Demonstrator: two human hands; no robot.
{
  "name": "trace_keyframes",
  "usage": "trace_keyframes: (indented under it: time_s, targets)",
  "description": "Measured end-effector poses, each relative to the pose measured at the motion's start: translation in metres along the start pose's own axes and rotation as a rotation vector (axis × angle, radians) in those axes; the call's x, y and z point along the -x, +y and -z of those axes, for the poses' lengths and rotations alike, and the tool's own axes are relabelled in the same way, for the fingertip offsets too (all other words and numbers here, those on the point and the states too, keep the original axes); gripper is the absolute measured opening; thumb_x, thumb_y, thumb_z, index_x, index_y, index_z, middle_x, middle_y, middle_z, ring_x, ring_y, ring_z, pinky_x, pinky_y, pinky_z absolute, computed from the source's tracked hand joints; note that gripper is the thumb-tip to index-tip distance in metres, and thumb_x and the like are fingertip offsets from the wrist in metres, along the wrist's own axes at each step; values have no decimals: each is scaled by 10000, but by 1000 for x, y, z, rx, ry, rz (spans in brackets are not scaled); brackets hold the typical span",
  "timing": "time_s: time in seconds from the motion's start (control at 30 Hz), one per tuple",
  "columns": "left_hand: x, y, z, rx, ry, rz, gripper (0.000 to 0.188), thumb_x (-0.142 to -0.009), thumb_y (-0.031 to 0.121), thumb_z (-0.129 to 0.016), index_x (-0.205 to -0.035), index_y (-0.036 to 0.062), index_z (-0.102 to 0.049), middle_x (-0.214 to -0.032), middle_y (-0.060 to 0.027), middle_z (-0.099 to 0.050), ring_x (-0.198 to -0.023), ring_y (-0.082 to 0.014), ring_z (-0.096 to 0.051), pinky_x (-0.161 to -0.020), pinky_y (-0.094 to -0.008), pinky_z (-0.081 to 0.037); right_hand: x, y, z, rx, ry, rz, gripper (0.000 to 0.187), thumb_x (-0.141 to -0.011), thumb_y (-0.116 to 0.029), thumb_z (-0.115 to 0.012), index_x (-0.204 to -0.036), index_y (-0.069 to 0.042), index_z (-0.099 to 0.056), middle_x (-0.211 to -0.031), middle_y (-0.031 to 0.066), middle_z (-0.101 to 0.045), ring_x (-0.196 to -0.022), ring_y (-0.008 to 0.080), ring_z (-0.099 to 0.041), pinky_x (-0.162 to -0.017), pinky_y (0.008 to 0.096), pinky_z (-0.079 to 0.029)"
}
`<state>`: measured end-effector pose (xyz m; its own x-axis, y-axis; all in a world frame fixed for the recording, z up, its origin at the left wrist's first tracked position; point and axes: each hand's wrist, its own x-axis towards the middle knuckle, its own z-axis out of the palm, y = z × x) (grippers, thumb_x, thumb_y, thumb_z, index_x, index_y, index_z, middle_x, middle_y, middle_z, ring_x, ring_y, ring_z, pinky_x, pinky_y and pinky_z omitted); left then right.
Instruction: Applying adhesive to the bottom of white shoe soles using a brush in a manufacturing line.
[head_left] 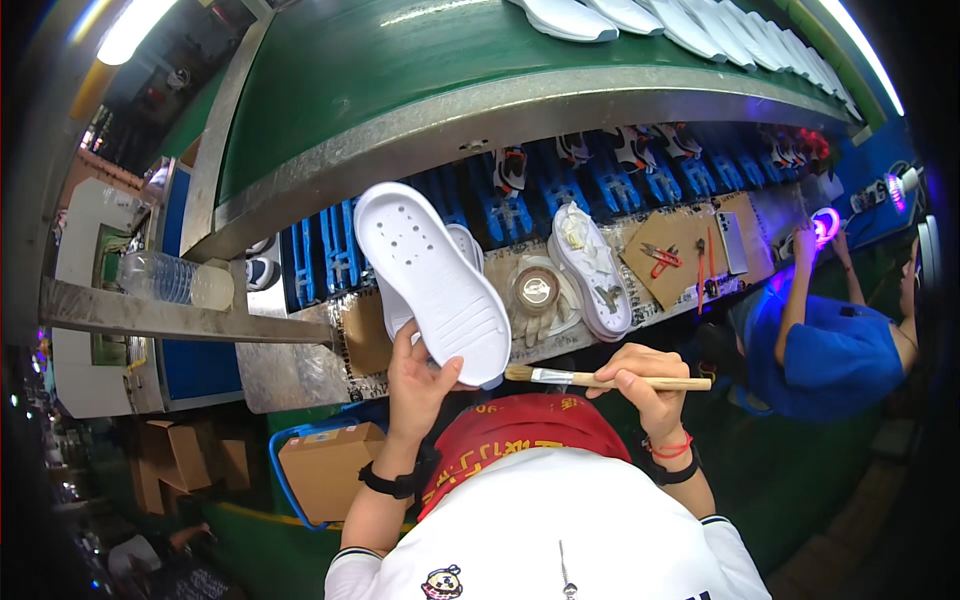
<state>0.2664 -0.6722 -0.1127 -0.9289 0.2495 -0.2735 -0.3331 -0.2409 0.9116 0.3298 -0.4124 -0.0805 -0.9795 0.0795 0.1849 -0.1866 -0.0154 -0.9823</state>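
My left hand point(420, 378) grips a white shoe sole point(425, 265) by its lower end and holds it up off the bench. Small holes dot the sole's upper part, and grooves cross the lower part. A flat paintbrush point(552, 376) with a wooden handle lies in my right hand point(645, 385), fingers closed around it. The bristles point left, close to the sole's lower edge; whether they touch I cannot tell. Just beyond the brush stands a round container point(537, 288) with brownish contents. Right of it, another white sole point(592, 272) holds crumpled pale scraps.
Pliers point(661, 261) lie on cardboard point(645, 285) at the right, near a phone point(732, 243). A green conveyor point(400, 90) with white soles runs above blue racks point(610, 190). A person in blue point(830, 345) works at the far right. A metal bar point(200, 315) crosses the left.
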Motion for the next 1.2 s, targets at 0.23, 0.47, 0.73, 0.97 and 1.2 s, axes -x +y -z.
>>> trace_keyframes:
  time_s: [0.23,0.47,0.73,0.97,1.2]
  targets:
    - [7,17,-27,-260,117,-281,620,-821,-63,-572,-1344,-43,-239,-1136,-209,-570,-951,-221,-630,-751,-279,-557,-17,-9,-18,176,-102,183,135,-751,-15,-559,-777,45,-677,-654,101,-672,-554,168,-595,-548,271,-441]
    - [12,16,-29,-388,119,-381,598,-828,-46,-577,-1341,-46,-270,-1121,-209,-593,-943,-215,-638,-767,-286,-546,-23,-11,-14,169,-129,213,111,-767,-5,-578,-786,13,-686,-632,60,-662,-520,148,-576,-523,266,-413]
    - [11,16,-28,-424,114,-387,592,-822,-53,-580,-1336,-47,-288,-1109,-216,-602,-927,-213,-646,-768,-290,-546,-30,-13,-12,195,-155,225,119,-765,0,-572,-772,9,-691,-637,55,-663,-516,150,-571,-528,274,-417]
    - [9,16,-27,-406,105,-394,588,-822,-50,-581,-1335,-49,-293,-1114,-221,-599,-926,-224,-647,-771,-295,-548,-32,-11,0,200,-199,226,118,-761,-15,-578,-779,0,-694,-641,58,-664,-531,152,-582,-532,276,-432]
    - [8,14,-25,-438,100,-395,594,-823,-50,-577,-1342,-49,-286,-1101,-220,-605,-926,-236,-649,-772,-299,-550,-39,-14,2,308,-264,253,117,-737,-8,-582,-765,-3,-695,-622,60,-653,-531,156,-575,-526,273,-431]
